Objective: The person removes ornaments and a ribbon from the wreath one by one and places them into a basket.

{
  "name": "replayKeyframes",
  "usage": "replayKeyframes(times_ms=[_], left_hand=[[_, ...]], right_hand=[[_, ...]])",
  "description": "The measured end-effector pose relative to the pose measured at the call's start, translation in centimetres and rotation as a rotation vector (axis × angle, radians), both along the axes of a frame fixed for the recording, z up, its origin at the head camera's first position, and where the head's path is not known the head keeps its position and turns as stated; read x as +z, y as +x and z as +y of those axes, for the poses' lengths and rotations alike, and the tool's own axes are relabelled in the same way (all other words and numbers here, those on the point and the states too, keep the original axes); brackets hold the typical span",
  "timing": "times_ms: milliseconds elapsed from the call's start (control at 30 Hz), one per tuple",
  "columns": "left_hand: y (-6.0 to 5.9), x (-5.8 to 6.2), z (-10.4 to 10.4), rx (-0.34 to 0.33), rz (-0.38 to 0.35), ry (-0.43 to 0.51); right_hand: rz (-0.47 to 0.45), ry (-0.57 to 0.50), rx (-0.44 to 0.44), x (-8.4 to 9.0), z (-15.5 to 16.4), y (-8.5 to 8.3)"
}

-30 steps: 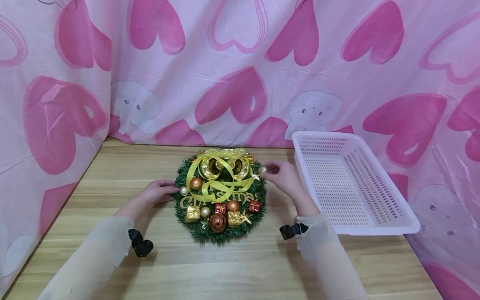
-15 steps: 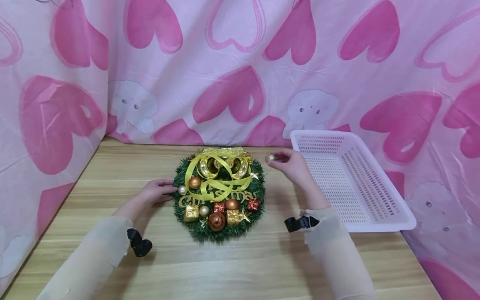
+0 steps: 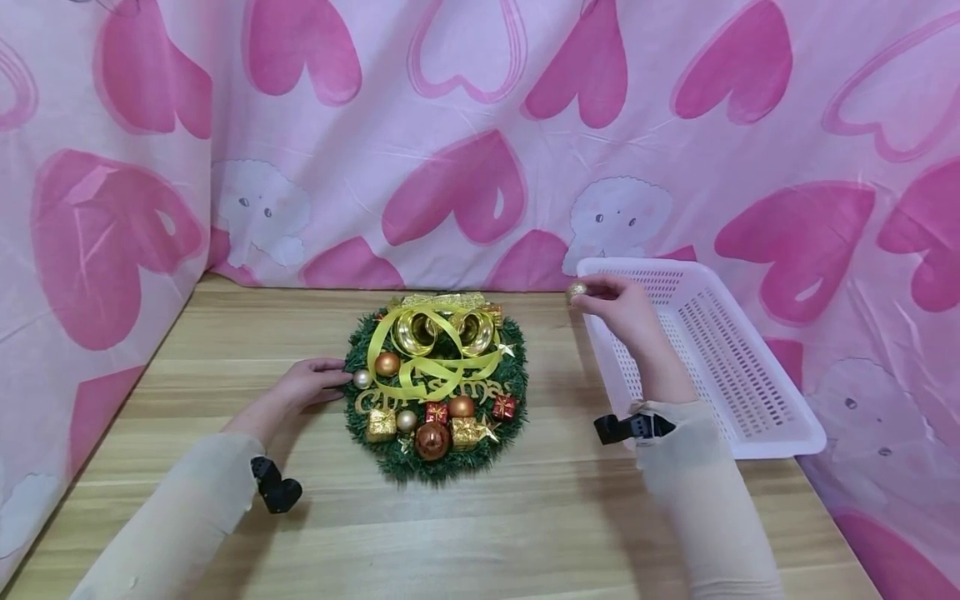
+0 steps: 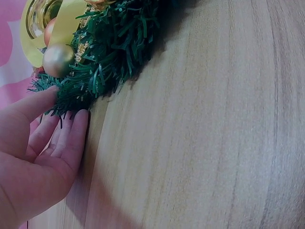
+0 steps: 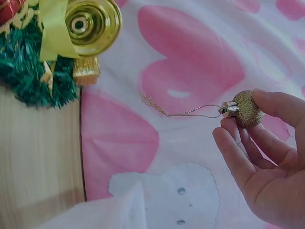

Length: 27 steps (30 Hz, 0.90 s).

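Right hand (image 3: 626, 310) has carried the pinched gold bauble (image 5: 248, 109) from the wreath (image 3: 435, 387) to the basket (image 3: 750, 367).
Left hand (image 3: 307, 385) rests flat, fingers relaxed, against the wreath's edge; its palm is hidden.

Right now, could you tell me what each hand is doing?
Left hand: open, fingers resting against the wreath.
Right hand: pinching a gold glitter bauble.

I see my right hand (image 3: 626, 310) pinching a small gold bauble (image 3: 576, 292) at the far-left corner of the white basket (image 3: 757, 392). My left hand (image 3: 303, 388) rests on the worktop (image 3: 525, 517), fingertips touching the wreath (image 3: 435, 385) at its left edge.
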<state>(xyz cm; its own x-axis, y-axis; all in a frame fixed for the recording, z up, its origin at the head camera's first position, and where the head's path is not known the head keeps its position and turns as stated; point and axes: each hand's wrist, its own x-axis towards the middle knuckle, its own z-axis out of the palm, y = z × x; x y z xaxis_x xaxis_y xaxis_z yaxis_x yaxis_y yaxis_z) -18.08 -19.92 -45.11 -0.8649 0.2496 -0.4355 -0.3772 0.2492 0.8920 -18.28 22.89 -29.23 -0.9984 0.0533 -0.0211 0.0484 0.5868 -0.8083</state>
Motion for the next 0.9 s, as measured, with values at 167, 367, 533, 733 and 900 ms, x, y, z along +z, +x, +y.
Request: replayKeyframes(times_ms=[167, 367, 533, 733, 900], left_hand=[[0.0, 0.2, 0.0, 0.002, -0.004, -0.009], [0.0, 0.2, 0.0, -0.002, -0.007, -0.019], [-0.1, 0.2, 0.0, -0.002, -0.011, -0.019], [-0.1, 0.2, -0.1, -0.012, -0.006, -0.013], [-0.1, 0.1, 0.1, 0.003, -0.003, 0.002]], right_hand=[[0.013, 0.023, -0.03, 0.4, 1.5, 0.1], [0.029, 0.013, -0.053, 0.6, 3.7, 0.1], [0.013, 0.009, -0.081, 0.6, 5.4, 0.1], [-0.004, -0.005, -0.104, 0.1, 7.3, 0.1], [-0.016, 0.021, -0.119, -0.5, 8.7, 0.3]])
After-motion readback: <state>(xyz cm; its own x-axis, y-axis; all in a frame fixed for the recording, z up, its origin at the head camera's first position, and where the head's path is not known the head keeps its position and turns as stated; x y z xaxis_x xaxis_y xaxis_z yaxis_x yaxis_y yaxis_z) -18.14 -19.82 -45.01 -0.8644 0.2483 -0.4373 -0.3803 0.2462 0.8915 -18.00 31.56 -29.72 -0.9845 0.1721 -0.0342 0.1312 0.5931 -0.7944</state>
